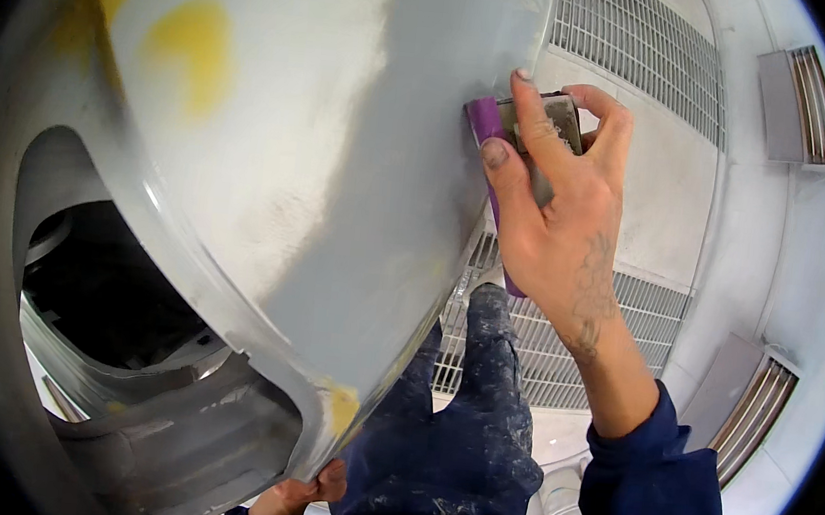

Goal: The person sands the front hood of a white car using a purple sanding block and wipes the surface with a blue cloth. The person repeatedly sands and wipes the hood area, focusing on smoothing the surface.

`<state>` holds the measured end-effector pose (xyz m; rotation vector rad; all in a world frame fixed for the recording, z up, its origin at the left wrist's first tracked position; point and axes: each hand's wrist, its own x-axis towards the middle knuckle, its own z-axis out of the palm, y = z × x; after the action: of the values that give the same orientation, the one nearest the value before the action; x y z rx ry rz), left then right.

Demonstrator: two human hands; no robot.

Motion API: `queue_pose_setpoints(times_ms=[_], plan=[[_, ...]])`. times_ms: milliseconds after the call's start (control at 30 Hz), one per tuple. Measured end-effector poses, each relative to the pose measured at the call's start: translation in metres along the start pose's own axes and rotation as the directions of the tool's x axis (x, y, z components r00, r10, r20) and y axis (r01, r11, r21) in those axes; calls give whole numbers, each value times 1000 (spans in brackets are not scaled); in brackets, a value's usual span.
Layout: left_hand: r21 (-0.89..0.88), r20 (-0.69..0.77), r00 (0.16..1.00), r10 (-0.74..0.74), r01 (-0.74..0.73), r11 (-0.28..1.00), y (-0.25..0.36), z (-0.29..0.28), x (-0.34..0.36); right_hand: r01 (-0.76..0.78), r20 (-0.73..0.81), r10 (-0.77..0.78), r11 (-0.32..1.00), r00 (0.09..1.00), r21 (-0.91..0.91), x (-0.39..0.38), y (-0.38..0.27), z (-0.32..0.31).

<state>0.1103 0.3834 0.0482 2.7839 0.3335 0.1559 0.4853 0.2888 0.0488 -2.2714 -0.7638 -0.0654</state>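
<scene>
In my right hand [565, 192] is a dark sanding block [564, 119] faced with a purple abrasive sheet [484, 119]. Thumb and fingers grip it from above and the sides, and its purple face lies against the right edge of a large car body panel [395, 178]. A broad grey primer band runs down that panel beside a whitish area. My left hand [312, 490] is low down, its fingers closed on the panel's bottom corner; part of the hand is hidden behind it. Yellow patches [195, 50] mark the upper left, with another [342, 408] near the left hand.
An opening with a dark interior [106, 280] lies at the left, within the curved bodywork. Floor gratings [642, 47] stretch beyond the panel's right edge. Along the right wall [753, 238] are louvred fixtures [813, 106]. My legs [479, 391] stand close below the panel.
</scene>
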Motion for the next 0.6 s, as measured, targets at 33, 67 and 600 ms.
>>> queue_pose_setpoints(times_ms=[33,67,600], plan=[[-9,-13,1000,10,-10,1000,1,2,1,3,-47,-5,999,999,-37,3,0,2],[-12,-25,1000,-1,1,1000,4,3,4,55,-37,-58,996,998,-64,-8,-2,6],[-263,-29,996,-89,78,961,17,-3,51,-86,-130,89,996,987,33,12,-5,15]])
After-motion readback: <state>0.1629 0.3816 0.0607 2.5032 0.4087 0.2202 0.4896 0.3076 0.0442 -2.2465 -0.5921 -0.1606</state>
